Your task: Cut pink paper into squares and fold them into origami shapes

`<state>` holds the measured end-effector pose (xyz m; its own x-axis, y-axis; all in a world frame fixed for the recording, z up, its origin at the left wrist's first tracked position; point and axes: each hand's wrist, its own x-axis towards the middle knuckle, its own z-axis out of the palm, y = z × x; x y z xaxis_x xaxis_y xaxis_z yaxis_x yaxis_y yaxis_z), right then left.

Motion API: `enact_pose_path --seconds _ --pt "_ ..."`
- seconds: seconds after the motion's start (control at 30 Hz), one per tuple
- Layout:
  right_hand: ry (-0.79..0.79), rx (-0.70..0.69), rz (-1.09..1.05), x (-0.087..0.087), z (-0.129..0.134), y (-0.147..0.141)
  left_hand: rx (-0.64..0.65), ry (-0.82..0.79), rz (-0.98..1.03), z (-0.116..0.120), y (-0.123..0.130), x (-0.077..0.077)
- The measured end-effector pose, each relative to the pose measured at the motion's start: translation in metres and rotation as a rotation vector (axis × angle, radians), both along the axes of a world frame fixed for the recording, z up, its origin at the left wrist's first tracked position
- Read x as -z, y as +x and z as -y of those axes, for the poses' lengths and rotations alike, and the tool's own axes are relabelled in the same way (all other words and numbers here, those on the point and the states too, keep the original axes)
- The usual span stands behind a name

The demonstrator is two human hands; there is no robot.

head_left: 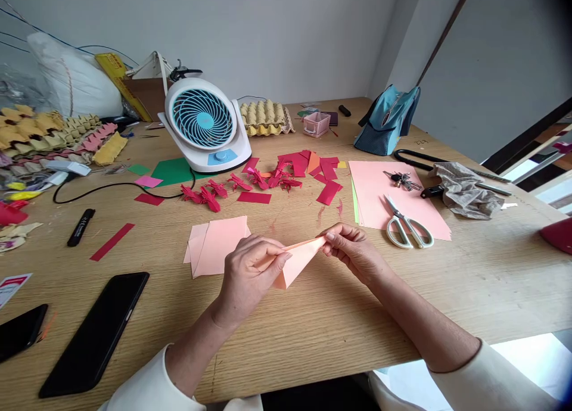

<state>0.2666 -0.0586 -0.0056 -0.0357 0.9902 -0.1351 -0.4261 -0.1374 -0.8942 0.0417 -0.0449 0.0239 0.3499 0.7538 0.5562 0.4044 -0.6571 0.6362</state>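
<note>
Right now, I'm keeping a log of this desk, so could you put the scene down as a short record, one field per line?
Left hand: the left hand pinches the folded peach paper between thumb and fingers
Right hand: the right hand pinches its other end
Beyond left hand: peach squares, loosely stacked
Cutting tool: scissors, blades on large pink sheets
Finished-looking pieces: red folded figures, near the fan
Nearest device on left: large black device, lying flat

1. Here comes the smooth, off-white cloth left sleeve (145, 384), its rounded opening circling the forearm above a bare left hand (250, 265)!
2. And matching it, an off-white, wide-mouthed cloth right sleeve (487, 378), above a bare right hand (351, 250)!
</note>
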Motion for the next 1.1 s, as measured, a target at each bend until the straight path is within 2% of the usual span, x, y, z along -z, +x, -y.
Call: enact_pose_path --seconds 0.23,0.47,0.7,0.87,1.1 --pt "0.124 0.021 0.175 -0.001 0.001 -0.002 -0.071 -0.13 0.035 -0.001 0.001 0.001" --pt "0.2 0.022 0.313 0.005 -0.002 -0.003 -0.097 -0.233 0.01 -0.004 -0.002 0.005" --pt "0.349 -0.015 0.506 0.012 -0.001 -0.001 -0.092 -0.119 -0.062 -0.008 -0.005 0.007" --pt "0.347 -0.053 0.654 0.009 0.001 0.001 -0.103 -0.036 -0.124 -0.008 -0.006 0.007" --pt "0.355 -0.085 0.735 0.007 0.003 0.002 -0.106 0.007 -0.157 -0.01 -0.007 0.006"
